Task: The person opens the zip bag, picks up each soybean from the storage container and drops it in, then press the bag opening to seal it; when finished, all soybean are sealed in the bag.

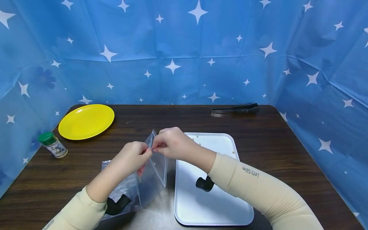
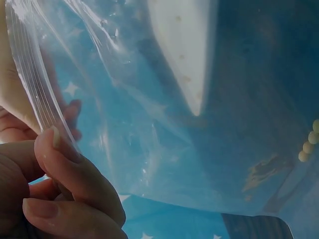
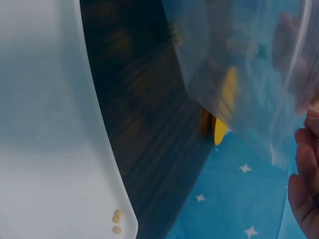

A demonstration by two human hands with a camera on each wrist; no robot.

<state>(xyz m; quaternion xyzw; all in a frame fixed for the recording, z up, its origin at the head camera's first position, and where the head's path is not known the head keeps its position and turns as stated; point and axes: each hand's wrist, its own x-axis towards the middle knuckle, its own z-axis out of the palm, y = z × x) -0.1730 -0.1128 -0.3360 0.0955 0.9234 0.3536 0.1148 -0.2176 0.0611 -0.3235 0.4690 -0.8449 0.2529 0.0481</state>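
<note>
Bag [image 1: 155,166] pinched upright by both hands, zip edge topmost.

A clear zip-top plastic bag [image 1: 152,172] is held upright just above the dark table, its ribbed zip strip at the top edge pinched between both hands, thin crinkled film hanging down and leaning left, a few small pale beads [image 2: 309,140] visible through it.

Clear bag [image 3: 239,64] hangs over the dark table [image 3: 144,124], white tray [image 3: 50,124] alongside (three small beads [image 3: 117,220] at its corner)
</note>
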